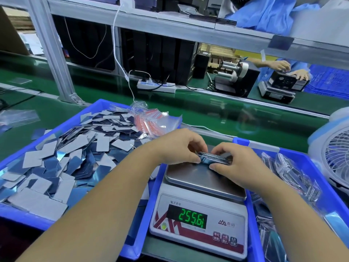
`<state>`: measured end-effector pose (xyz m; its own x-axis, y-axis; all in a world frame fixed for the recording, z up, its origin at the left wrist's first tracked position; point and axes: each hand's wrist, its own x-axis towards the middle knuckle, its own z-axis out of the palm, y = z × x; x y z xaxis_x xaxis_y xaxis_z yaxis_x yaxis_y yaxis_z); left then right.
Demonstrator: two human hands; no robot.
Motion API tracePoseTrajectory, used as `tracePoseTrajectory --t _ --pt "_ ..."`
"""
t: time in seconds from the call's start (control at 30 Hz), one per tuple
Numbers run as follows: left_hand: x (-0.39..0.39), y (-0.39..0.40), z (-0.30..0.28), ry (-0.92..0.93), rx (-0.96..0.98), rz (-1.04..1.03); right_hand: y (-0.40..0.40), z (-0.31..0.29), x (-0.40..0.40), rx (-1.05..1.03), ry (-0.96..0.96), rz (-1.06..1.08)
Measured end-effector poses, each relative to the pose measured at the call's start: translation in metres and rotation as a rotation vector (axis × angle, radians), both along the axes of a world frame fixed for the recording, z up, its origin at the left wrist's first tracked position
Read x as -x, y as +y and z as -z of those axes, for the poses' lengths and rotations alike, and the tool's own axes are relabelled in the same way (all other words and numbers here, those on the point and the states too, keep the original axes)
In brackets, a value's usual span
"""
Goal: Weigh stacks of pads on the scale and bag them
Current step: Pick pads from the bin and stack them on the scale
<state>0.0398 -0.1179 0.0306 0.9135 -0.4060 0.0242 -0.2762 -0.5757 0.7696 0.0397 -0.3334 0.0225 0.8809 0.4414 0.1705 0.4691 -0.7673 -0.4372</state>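
A flat stack of dark pads [215,158] lies at the far edge of the scale's steel pan [200,176]. My left hand [177,146] grips the stack's left end with curled fingers and thumb. My right hand [238,159] grips its right end. The white scale [200,220] shows 255.61 in green digits. Loose grey and blue pads [71,157] fill the blue tray [20,216] on the left. Empty clear zip bags with red strips [151,121] lie at that tray's far right corner.
A second blue tray [309,159] on the right holds bagged pads [289,174]. A white fan [334,152] stands at the right edge. Beyond runs a green conveyor [207,110] with a power strip [156,86]. Another person's hands [290,69] work at a far scale.
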Motion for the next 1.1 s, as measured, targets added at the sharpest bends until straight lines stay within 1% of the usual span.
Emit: tracePoseTrajectory --t 0.2,0.27,0.37,0.43,0.53,0.57,0.63,0.73,0.8,0.93,1.1 --pt "0.001 -0.010 0.003 0.051 0.107 -0.009 0.008 0.005 0.001 -0.073 -0.037 0.057" --pt "0.002 -0.012 0.004 0.066 0.091 -0.009 0.009 0.006 0.000 -0.072 -0.037 0.074" --pt "0.002 -0.012 0.000 -0.003 0.022 -0.052 0.004 0.006 -0.004 -0.087 0.007 0.125" --pt "0.001 -0.009 -0.002 -0.020 -0.091 -0.073 -0.002 0.005 -0.008 -0.089 0.024 0.159" --pt "0.005 -0.016 0.002 0.050 -0.465 -0.017 -0.005 0.005 -0.008 -0.089 0.047 0.181" --pt "0.008 -0.022 0.005 0.056 -0.563 0.015 -0.003 0.005 -0.007 -0.081 0.050 0.174" --pt "0.012 -0.034 0.011 0.044 -0.656 0.045 0.002 0.006 -0.005 -0.032 0.031 0.140" --pt "0.011 -0.037 0.012 0.052 -0.642 0.025 0.005 0.003 -0.003 -0.005 0.018 0.100" --pt "0.010 -0.034 0.008 0.034 -0.627 0.017 0.002 0.003 -0.005 -0.038 0.029 0.104" --pt "0.010 -0.030 0.003 -0.007 -0.529 -0.039 0.003 0.002 -0.004 -0.105 0.023 0.103" --pt "0.008 -0.032 0.009 0.022 -0.620 0.006 0.008 0.002 -0.001 0.031 0.029 0.037"
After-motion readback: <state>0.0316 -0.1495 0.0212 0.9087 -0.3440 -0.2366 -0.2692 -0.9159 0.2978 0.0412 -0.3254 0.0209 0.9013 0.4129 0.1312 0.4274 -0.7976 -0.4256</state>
